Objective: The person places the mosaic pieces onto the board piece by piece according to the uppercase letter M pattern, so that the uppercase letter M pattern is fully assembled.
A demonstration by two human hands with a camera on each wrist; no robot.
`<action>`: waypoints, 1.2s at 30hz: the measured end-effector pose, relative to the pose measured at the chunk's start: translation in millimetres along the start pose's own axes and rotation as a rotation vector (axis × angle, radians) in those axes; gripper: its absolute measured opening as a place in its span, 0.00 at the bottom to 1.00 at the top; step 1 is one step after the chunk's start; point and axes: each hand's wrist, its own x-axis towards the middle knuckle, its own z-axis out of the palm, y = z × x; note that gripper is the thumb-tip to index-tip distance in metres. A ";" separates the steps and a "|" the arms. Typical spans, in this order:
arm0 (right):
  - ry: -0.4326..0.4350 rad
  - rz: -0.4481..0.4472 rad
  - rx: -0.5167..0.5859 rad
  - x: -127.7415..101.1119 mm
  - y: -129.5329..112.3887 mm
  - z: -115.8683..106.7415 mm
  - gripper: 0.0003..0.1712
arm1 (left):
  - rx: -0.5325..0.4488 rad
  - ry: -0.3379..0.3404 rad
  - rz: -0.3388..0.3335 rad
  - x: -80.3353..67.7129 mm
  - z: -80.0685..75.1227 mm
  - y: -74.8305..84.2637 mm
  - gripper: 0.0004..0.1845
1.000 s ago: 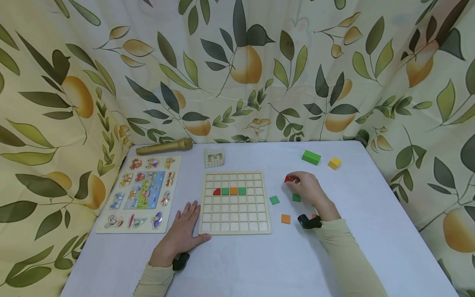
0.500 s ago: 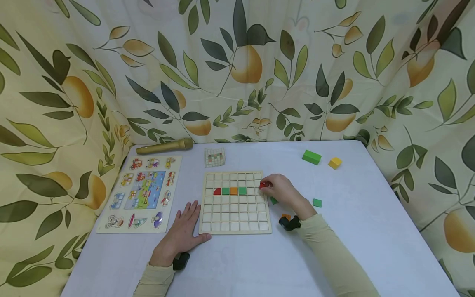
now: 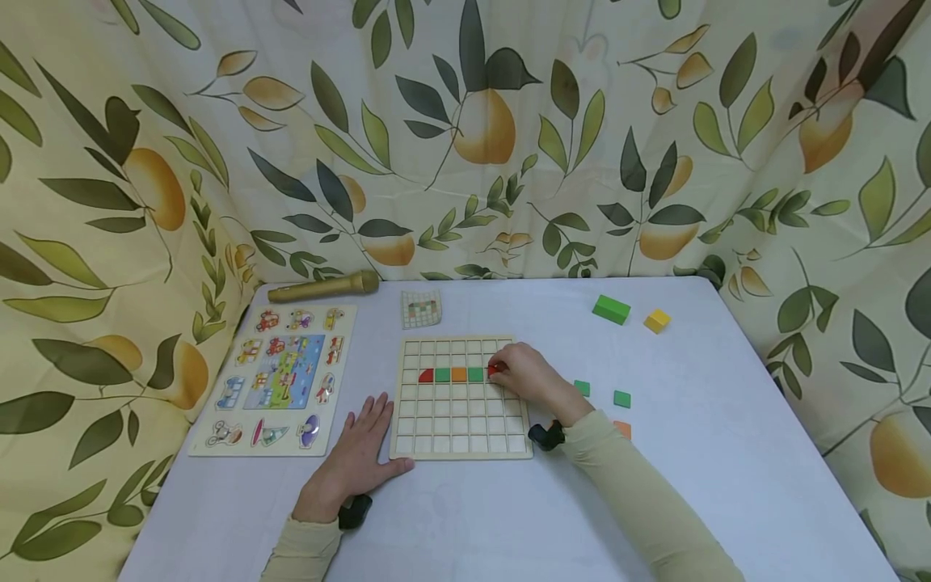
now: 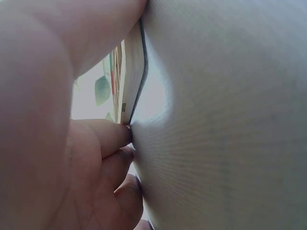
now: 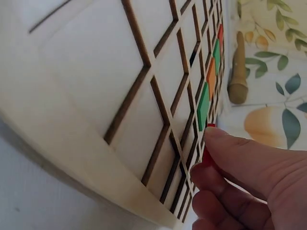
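Nearest, left hand (image 3: 358, 457) flat on the table (image 3: 509, 517), fingers straight and spread, fingertips against the near left corner of the wooden grid board (image 3: 460, 449); in the left wrist view, same fingers (image 4: 103, 139) pressed beside the board's edge, holding nothing.

Just right of the board's near right corner, right sleeve (image 3: 640, 493) angled in from the near right. Right hand (image 3: 529, 376) over the board's right side, fingers curled together and pinching a small red tile (image 3: 495, 369). Red tile at the fifth cell of the board's third row, just right of the green tile (image 3: 476, 374); whether seated in the cell or a shade above it, hard to tell, though the right wrist view shows the red tile (image 5: 208, 155) tilted on edge between thumb and fingers.

In that same row, from left: red quarter-round tile (image 3: 425, 376), green tile, orange tile (image 3: 458, 374), green tile.

Right of the board on the table, two loose green tiles (image 3: 582, 388), with an orange tile (image 3: 622, 428) nearer, partly hidden by the sleeve.

Left of the board, a picture puzzle board (image 3: 280, 380) with vehicle pieces.

Farther back, a small pattern card (image 3: 420, 309) just beyond the board, a wooden microphone (image 3: 323, 286) at far left, a green block (image 3: 610, 309) and a yellow block (image 3: 656, 320) at far right.
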 end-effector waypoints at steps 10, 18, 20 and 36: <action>0.016 -0.033 -0.041 3.5 1.4 5.4 0.10 | -0.004 0.000 -0.001 0.5 -0.3 0.6 0.55; 0.042 0.020 0.007 -2.1 6.6 -2.9 0.14 | -0.004 0.004 0.002 0.5 -0.1 1.5 0.55; 0.052 0.050 0.023 -6.2 9.8 -7.9 0.14 | -0.005 0.009 0.005 0.6 0.3 1.5 0.55; 0.002 0.116 0.036 -47.1 36.6 -25.4 0.17 | 0.011 0.010 -0.002 0.2 1.8 -0.4 0.55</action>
